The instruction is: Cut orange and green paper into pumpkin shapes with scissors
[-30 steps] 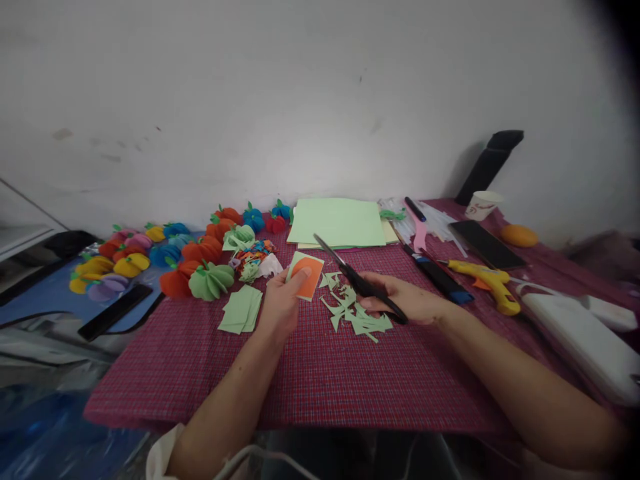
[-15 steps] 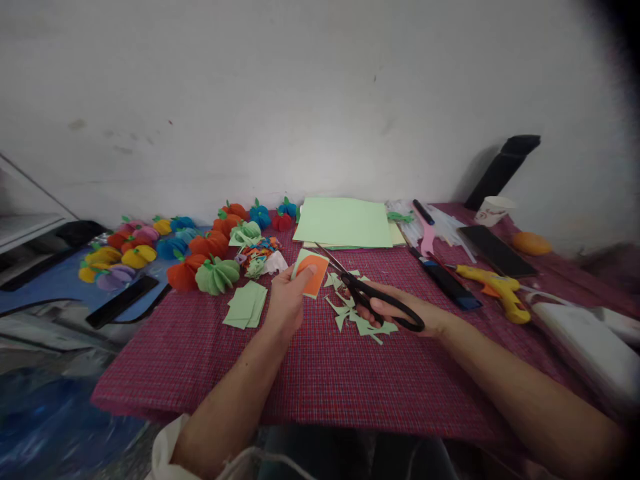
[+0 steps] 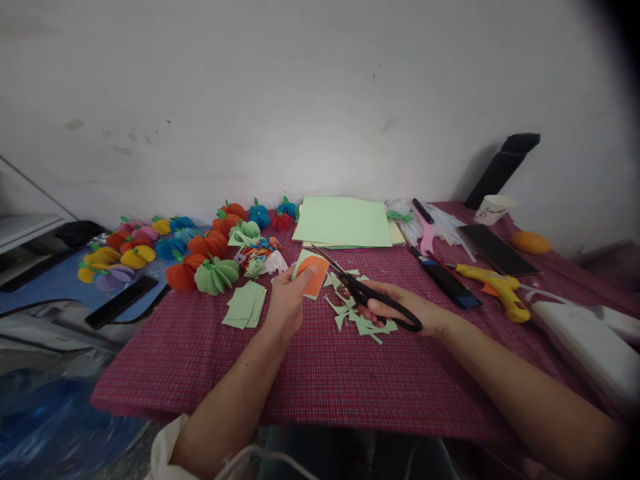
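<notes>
My left hand [image 3: 289,298] pinches a small light-green piece of paper [image 3: 303,257] with a rounded orange paper shape [image 3: 312,277] lying on top, under the thumb. In my right hand [image 3: 395,305] is a pair of black-handled scissors [image 3: 357,285], their blades pointing up and left beside the paper's right edge. Green paper scraps [image 3: 361,321] lie on the cloth below the scissors. Left of my left hand rests a small stack of cut green paper pieces [image 3: 245,305]. Whether the blades touch the paper, I cannot tell.
Large green sheets [image 3: 345,223] lie at the back by the wall. Several folded-paper pumpkins [image 3: 217,275] stand at the left, near a pile of coloured scraps [image 3: 263,250]. To the right are a yellow glue gun [image 3: 493,283], a black phone [image 3: 497,250], a paper cup [image 3: 493,210] and an orange fruit [image 3: 531,242].
The scissors' handles have drawn a little closer together and shifted slightly in my right hand. My left hand and the paper stay almost in place.
</notes>
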The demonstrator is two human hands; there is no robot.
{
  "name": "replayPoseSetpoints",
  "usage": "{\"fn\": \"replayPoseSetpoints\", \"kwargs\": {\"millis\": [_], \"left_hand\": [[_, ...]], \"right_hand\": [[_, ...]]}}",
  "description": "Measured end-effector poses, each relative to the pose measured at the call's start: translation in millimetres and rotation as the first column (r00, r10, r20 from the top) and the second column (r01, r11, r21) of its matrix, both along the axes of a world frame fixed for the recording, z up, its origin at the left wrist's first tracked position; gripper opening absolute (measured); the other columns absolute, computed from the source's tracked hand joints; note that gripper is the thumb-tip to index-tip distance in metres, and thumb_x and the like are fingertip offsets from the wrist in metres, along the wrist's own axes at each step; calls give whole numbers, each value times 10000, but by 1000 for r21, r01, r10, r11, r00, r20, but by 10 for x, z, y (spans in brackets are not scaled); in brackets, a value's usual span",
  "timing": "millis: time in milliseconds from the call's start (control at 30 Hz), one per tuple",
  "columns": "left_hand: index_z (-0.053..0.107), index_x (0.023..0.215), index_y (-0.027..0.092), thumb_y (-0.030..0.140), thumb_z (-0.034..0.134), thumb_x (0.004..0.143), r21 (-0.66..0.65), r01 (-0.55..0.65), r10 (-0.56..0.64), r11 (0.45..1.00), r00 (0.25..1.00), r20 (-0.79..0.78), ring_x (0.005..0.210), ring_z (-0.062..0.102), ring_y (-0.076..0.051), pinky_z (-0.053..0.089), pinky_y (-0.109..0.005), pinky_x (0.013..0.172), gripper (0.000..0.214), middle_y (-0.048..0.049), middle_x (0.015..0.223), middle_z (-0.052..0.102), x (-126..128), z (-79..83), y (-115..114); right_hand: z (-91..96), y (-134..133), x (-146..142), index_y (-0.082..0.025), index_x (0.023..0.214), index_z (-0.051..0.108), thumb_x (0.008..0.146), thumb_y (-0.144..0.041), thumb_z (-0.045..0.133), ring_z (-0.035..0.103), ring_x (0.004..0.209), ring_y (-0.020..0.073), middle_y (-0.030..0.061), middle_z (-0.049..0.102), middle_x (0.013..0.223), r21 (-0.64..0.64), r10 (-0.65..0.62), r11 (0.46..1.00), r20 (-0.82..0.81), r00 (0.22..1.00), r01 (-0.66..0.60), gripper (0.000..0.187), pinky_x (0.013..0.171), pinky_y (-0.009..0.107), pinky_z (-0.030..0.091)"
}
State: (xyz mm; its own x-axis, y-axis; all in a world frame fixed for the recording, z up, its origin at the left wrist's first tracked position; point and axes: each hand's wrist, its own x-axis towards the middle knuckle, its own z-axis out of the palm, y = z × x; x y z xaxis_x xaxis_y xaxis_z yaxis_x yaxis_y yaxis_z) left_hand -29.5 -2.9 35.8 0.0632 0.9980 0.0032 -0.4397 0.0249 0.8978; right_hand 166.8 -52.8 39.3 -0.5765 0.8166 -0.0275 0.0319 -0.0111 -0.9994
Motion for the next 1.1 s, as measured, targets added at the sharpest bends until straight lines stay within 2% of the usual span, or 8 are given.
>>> {"fn": "replayPoseSetpoints", "kwargs": {"millis": [367, 833, 1100], "left_hand": [[652, 731, 119, 253, 690, 589, -11, -4, 4, 1000, 1000, -4, 585, 581, -105, 438, -220, 593, 198, -27, 677, 654, 2, 5, 3], [655, 723, 116, 264, 691, 585, 1, -8, 8, 1000, 1000, 0, 590, 579, -105, 432, -228, 606, 205, -30, 678, 651, 12, -2, 2], [651, 733, 112, 266, 692, 583, -17, -11, 11, 1000, 1000, -6, 603, 586, -116, 444, -238, 614, 220, -43, 699, 656, 19, 8, -10]], "right_hand": [[-7, 8, 5, -152, 1076, 468, 810, -447, 503, 379, 549, 54, -11, 422, 728, 17, 5, 1000, 30, 1000, -5, 399, 483, 178, 343], [5, 9, -8, -156, 1147, 434, 808, -457, 500, 384, 563, 60, -8, 428, 739, 40, 11, 999, 39, 999, -12, 458, 494, 185, 353], [15, 3, -5, -150, 1104, 446, 803, -475, 495, 376, 560, 60, -6, 424, 742, 36, -5, 999, 70, 998, 2, 446, 480, 183, 341]]}}
